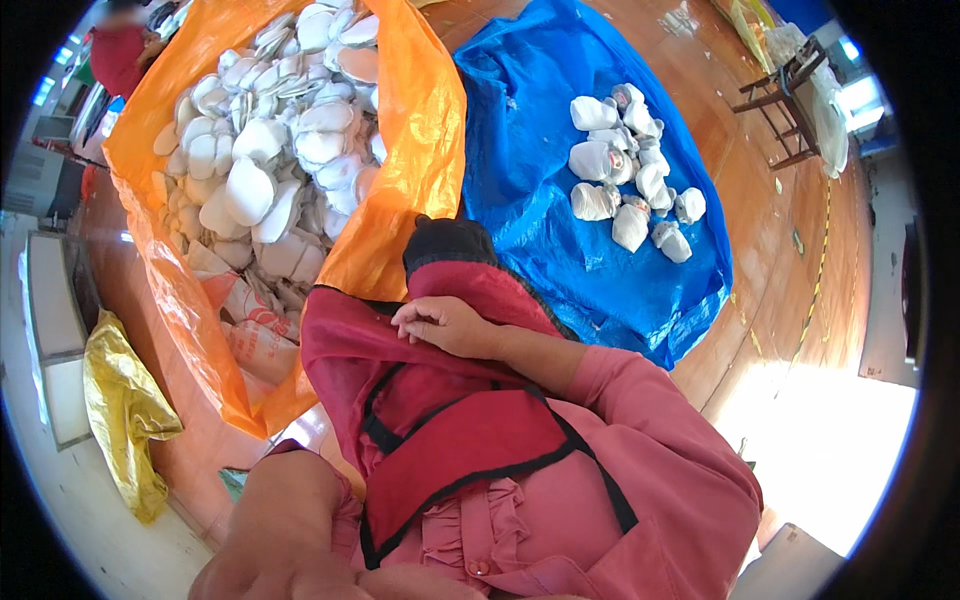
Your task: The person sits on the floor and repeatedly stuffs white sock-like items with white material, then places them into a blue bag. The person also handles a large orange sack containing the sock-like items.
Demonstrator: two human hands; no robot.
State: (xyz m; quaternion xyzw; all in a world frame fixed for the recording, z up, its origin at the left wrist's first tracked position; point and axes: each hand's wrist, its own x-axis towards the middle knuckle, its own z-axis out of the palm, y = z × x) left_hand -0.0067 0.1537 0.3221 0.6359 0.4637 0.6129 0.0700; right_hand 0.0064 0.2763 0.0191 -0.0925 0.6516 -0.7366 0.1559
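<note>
My right hand (445, 325) rests on the red apron (480, 435) over my lap, fingers loosely curled in, with nothing visible in it. My left hand (265, 572) is raised close to the camera at the lower left. The lower edge cuts it off, so its fingers are mostly hidden. Beyond my knees on the left, a large orange sack (415, 110) lies spread wide, full of loose white oval pads (262, 140). To its right, several white bundles (630, 222) sit grouped on a blue plastic sheet (530, 215). Neither hand touches the pads or bundles.
A crumpled yellow sack (122, 400) lies by the pale cabinet or wall at left. A wooden chair (790, 105) with a translucent bag stands at far right. Another person (118, 55) is at the upper left. Bright sunlight falls on the floor at lower right.
</note>
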